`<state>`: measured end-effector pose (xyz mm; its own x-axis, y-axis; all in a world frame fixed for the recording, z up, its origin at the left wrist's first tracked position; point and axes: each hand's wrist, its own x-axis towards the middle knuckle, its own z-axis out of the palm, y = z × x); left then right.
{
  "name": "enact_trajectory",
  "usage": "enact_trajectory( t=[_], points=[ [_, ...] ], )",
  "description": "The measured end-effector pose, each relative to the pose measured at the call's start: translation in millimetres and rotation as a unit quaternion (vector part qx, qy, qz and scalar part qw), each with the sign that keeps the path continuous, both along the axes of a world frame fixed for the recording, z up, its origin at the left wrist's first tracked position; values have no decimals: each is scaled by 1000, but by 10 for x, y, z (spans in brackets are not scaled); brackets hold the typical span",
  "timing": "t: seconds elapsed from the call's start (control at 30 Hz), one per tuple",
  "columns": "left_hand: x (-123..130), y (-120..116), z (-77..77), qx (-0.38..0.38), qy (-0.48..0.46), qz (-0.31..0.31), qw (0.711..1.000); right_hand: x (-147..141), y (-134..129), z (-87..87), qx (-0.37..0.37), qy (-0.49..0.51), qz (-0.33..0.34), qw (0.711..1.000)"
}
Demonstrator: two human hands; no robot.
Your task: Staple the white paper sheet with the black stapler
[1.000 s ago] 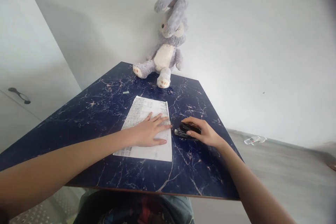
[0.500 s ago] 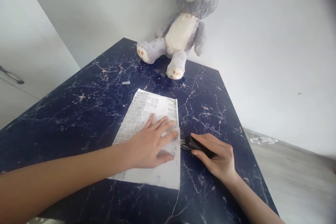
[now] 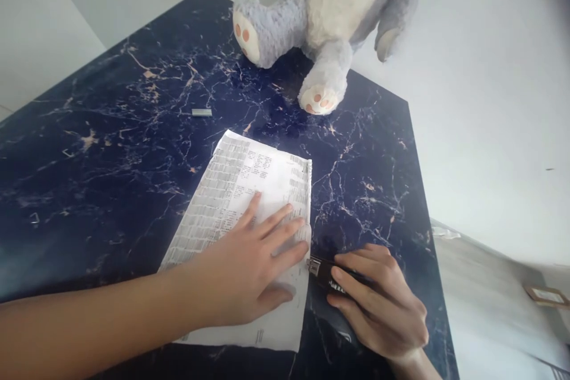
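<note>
A stack of printed paper sheets (image 3: pixel 276 169) lies on the dark blue marbled table (image 3: pixel 146 148). Flat on the sheets rests my left hand (image 3: pixel 256 264), its fingers spread and holding nothing. My right hand (image 3: pixel 383 303) is wrapped around a black stapler (image 3: pixel 327 270) at the right edge of the paper. The stapler's metal front end meets that edge; whether the paper sits between its jaws cannot be made out. Part of the stapler's body is hidden under my fingers.
A grey and cream plush toy (image 3: pixel 329 35) sits at the table's far corner against the wall. A short strip of staples (image 3: pixel 202 112) lies left of it. Loose staples (image 3: pixel 34 219) are on the left side. Beyond the right edge is the floor (image 3: pixel 481 285).
The view has tipped down and come closer. My right hand has changed its grip on the stapler, with fingers now over its top, still at the paper's right edge. My left hand stays flat on the paper.
</note>
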<state>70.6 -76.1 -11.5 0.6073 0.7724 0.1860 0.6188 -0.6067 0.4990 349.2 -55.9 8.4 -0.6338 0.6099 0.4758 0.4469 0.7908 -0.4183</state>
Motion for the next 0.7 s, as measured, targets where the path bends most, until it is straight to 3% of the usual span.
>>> enact_trajectory(
  t=[0.53,0.7],
  points=[
    [-4,36,-42,40,38,-48,997,7,88,-37,65,-42,60,995],
    [-14,13,-40,50,44,-41,997,6,107,11,46,-51,89,994]
  ],
)
